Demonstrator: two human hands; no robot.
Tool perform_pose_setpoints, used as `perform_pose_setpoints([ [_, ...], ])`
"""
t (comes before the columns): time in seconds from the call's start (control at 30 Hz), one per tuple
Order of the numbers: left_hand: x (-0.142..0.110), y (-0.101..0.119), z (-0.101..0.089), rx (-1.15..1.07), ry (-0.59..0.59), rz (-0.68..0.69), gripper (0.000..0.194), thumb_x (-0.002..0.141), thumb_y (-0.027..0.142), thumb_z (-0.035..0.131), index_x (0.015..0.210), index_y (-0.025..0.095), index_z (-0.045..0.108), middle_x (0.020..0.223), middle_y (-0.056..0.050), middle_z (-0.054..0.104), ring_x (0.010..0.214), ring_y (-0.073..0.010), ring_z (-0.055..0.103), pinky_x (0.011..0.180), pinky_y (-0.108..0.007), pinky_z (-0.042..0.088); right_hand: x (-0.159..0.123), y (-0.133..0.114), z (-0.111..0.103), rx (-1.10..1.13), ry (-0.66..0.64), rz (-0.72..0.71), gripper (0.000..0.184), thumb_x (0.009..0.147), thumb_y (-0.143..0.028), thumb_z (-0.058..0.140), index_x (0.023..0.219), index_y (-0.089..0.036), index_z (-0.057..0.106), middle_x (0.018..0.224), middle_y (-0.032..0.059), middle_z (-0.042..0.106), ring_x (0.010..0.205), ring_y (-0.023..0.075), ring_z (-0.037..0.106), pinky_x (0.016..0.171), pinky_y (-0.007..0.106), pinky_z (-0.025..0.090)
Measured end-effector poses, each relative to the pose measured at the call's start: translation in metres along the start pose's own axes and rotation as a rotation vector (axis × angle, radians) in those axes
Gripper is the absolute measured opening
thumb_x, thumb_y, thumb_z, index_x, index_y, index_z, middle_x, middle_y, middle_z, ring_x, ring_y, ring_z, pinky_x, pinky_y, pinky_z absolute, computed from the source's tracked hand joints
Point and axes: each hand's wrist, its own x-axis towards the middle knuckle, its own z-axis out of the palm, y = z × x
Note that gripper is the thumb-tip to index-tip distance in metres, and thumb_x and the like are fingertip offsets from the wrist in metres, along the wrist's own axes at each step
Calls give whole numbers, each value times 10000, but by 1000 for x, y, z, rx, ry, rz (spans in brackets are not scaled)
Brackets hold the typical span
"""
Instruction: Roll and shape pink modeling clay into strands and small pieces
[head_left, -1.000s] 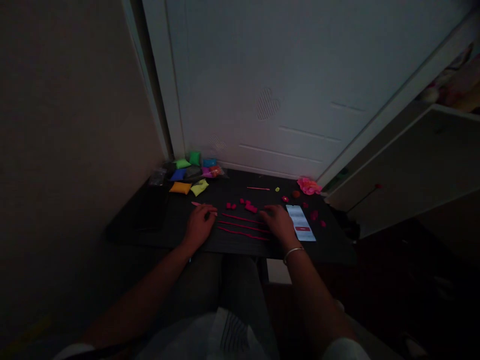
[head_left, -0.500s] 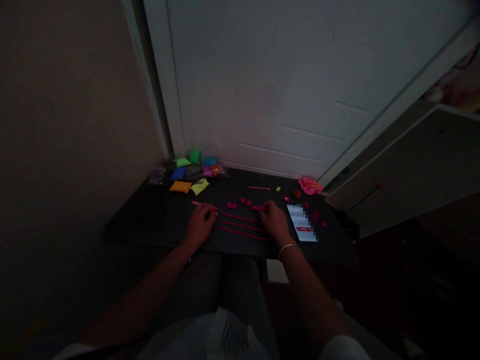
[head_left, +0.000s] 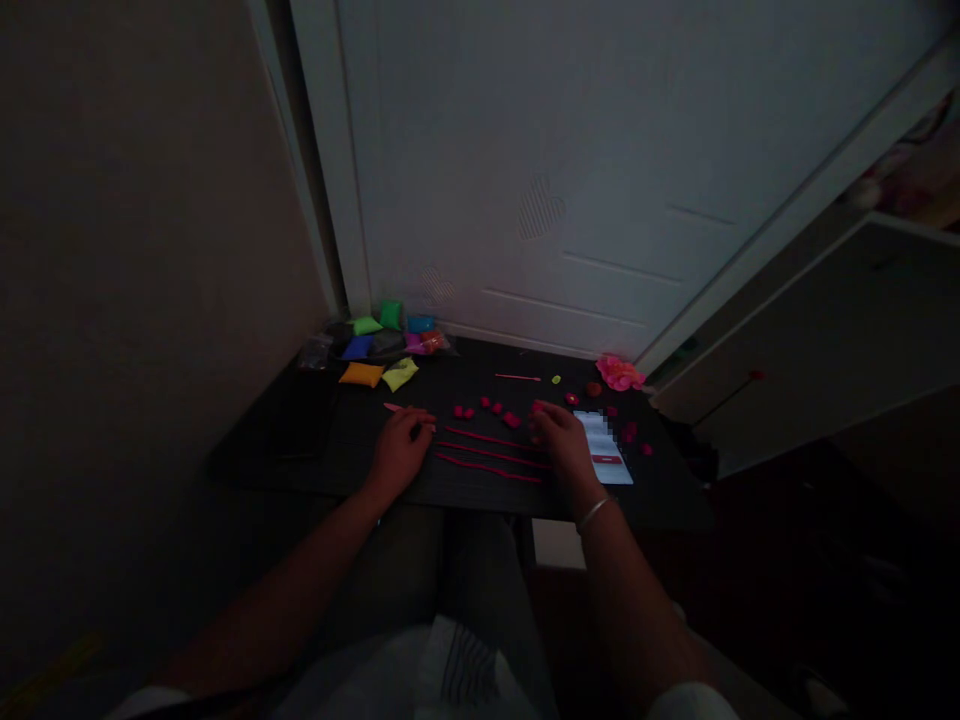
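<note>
the packets crowd the far left of the black tabletop (head_left: 457, 375): a green packet (head_left: 391, 315), a dark blue packet (head_left: 358, 347) and others, with an orange packet (head_left: 361, 374) and a yellow packet (head_left: 400, 374) closest to the left hand (head_left: 401, 445). a smartphone (head_left: 611, 468), screen lit, lies just beside the right hand (head_left: 564, 440) and takes up that side; past it sit loose pink bits (head_left: 630, 432), a brownish ball (head_left: 593, 389) and, in the far right corner, a ruffled pink flower (head_left: 620, 373). a thin pink stick (head_left: 517, 377) lies crosswise toward the back.

a white door panel (head_left: 480, 220) rises right behind the back edge, a wall (head_left: 165, 250) closes off the left, and both forearms cross the front edge. the widest stretch of tabletop showing runs between the yellow packet and the thin pink stick; another strip shows left of the left hand, too dim to make out well.

the hands are apart. the left is curled on a pink pointed tool (head_left: 392, 407), its tip poking out beyond the hand; the right has its fingertips pinched on a bit of pink clay (head_left: 538, 407). between the hands lie three long pink clay strips (head_left: 491, 455), roughly side by side, and behind them a loose row of pink clay lumps (head_left: 496, 408).
</note>
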Motion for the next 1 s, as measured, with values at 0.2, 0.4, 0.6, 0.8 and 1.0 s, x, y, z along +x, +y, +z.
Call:
perform_pose_setpoints([
  [0.2, 0, -1, 0, 2, -6, -6, 216, 772, 242, 454, 852, 171, 642, 1000, -71, 614, 1020, -210, 534, 924, -390, 396, -12, -4, -10, 529, -68, 161, 229, 662, -245, 657, 877, -173, 628, 762, 14, 671, 643, 92, 615, 530, 168, 489],
  [0.4, 0, -2, 1, -5, 4, -8, 208, 764, 247, 466, 849, 185, 646, 1001, -62, 614, 1012, -206, 539, 917, -381, 402, -28, 2, -41, 510, 109, 82, 340, 586, -307, 730, 905, -211, 658, 752, -11, 659, 631, 91, 607, 531, 176, 483],
  [0.6, 0, -3, 2, 3, 3, 9, 216, 768, 252, 457, 857, 183, 642, 997, -69, 615, 1034, -213, 524, 925, -393, 393, -28, 37, -115, -73, 443, -25, 496, 647, -452, 627, 1056, -171, 614, 991, 81, 649, 808, 192, 608, 612, 265, 460],
  [0.8, -1, -2, 1, -5, 14, 27, 207, 764, 258, 463, 842, 184, 640, 975, -59, 613, 977, -197, 547, 914, -381, 402, -20, 61, -161, -813, 596, 95, 450, 708, -470, 521, 974, -136, 660, 910, 169, 660, 845, 316, 593, 676, 389, 428],
  [1.0, 0, -1, 1, 2, 13, 27, 212, 768, 251, 457, 845, 181, 641, 979, -66, 612, 985, -203, 542, 915, -391, 400, -20, 68, -162, -944, 562, 107, 399, 739, -427, 473, 957, -150, 658, 924, 157, 649, 854, 299, 588, 664, 370, 432],
])
